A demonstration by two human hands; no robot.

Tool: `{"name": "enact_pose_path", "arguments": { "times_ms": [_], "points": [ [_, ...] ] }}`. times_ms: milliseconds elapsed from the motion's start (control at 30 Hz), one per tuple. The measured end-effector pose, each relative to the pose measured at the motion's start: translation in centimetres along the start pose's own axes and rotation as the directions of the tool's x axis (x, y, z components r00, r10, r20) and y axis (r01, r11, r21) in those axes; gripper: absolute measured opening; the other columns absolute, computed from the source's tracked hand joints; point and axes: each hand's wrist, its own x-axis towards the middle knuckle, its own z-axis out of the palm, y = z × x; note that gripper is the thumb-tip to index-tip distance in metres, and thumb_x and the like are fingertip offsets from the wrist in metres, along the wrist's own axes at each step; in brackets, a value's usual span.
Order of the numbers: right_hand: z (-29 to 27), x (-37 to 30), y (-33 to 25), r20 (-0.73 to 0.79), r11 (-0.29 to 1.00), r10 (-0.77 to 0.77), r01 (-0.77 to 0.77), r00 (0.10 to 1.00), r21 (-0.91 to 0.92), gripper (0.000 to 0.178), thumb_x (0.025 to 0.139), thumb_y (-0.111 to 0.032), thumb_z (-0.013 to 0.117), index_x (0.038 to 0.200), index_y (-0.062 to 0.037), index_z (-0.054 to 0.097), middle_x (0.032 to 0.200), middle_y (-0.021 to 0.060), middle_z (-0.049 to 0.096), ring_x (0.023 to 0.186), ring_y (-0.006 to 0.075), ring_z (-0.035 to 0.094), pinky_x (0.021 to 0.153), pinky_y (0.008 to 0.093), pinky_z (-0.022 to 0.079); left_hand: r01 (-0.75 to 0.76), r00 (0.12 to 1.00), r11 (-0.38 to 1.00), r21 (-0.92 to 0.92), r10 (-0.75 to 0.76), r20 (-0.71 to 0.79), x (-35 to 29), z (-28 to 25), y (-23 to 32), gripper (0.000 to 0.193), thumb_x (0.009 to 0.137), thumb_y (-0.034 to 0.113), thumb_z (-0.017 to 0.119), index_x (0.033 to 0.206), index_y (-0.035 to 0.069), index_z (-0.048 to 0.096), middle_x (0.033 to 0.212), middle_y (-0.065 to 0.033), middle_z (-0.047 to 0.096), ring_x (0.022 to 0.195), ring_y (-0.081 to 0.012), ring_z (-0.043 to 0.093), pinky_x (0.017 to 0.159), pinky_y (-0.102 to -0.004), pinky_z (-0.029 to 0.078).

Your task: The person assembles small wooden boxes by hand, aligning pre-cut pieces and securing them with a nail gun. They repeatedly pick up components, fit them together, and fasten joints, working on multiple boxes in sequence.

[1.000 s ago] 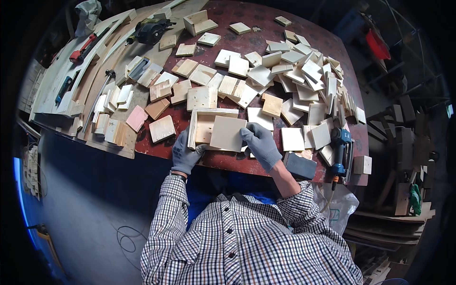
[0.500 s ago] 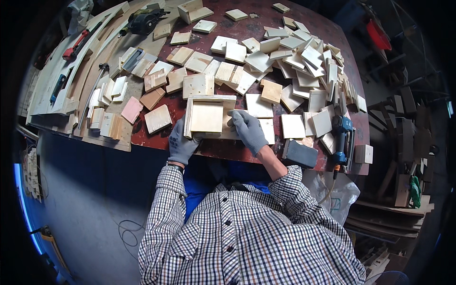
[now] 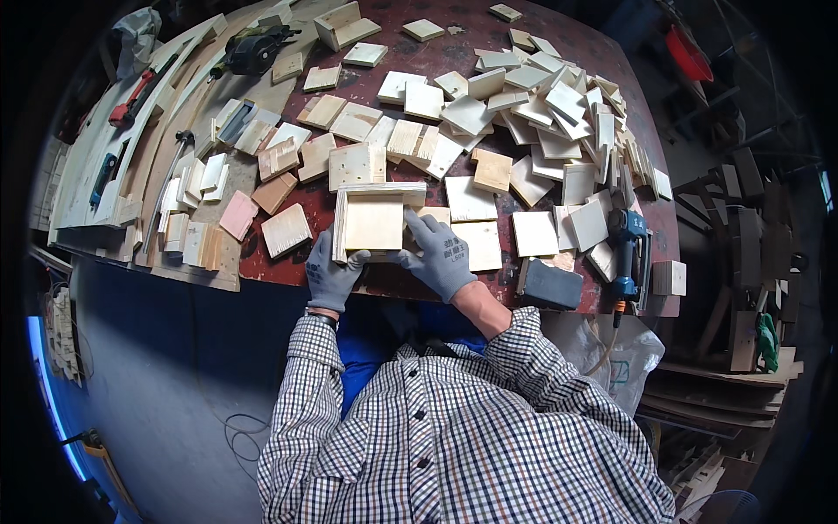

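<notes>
Square set in the frame's corner, between two gloved hands

A wooden frame is held just over the near edge of the red table, in front of the body. It is made of a side wall at the left and a rail along the far side, which meet in a corner at the far left. Within that corner a pale square is seated, its left edge beside the wall and its far edge beside the rail. No clear long axis is shown by the square; the rail, by contrast, is run left to right and is carried past the square's right edge.

The frame is clamped by the left hand at its near left corner, with the thumb at the near edge. The square is thus placed ahead and to the right of that hand. By the right hand it is approached from the other side: thumb and forefinger are spread apart at its right edge, the square lying to their left. Whether it is pinched there or only pressed cannot be told. Of the two, the right hand is the nearer to the nailer, with a dark block lying between them.
</notes>
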Motion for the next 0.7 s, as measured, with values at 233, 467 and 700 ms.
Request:
{"name": "enact_pose_path", "arguments": {
  "times_ms": [233,467,700],
  "points": [
    [-1.9,0.7,0.1,0.079,0.994,-0.051,0.042,0.996,0.102,0.086,0.087,-0.053,0.079,0.151,-0.0062,0.046,0.124,0.0162,0.061,0.106,0.0375,0.068,0.086,0.0471,0.058,0.042,0.999,0.999,-0.024,-0.041,0.028,-0.1,-0.3,0.3,0.084,0.089,0.069,0.071,0.138,0.002,0.054,0.114,-0.0189,0.067,0.101,-0.0392,0.07,0.085,-0.0472,0.058],
    [-1.7,0.7,-0.1,0.151,1.0,0.012,-0.01,0.988,-0.009,0.088,0.092,-0.066,0.068,0.152,-0.0054,0.045,0.126,0.0172,0.061,0.103,0.0365,0.069,0.08,0.0505,0.058,-0.037,0.999,0.998,-0.044,0.037,-0.013,0.8,-0.7,1.5,0.098,0.089,0.074,0.064,0.15,-0.001,0.048,0.125,-0.0226,0.067,0.109,-0.0404,0.069,0.093,-0.0473,0.057],
    [-1.4,0.6,-0.4,0.138,0.999,0.0,-0.006,0.99,0.044,0.089,0.094,-0.067,0.064,0.156,-0.006,0.042,0.132,0.019,0.061,0.108,0.0392,0.069,0.085,0.0515,0.058,0.024,1.0,0.996,-0.085,-0.022,0.017,0.6,-0.9,1.7,0.092,0.088,0.074,0.067,0.144,0.002,0.054,0.124,-0.0179,0.067,0.11,-0.0378,0.07,0.093,-0.0449,0.057]
  ]
}}
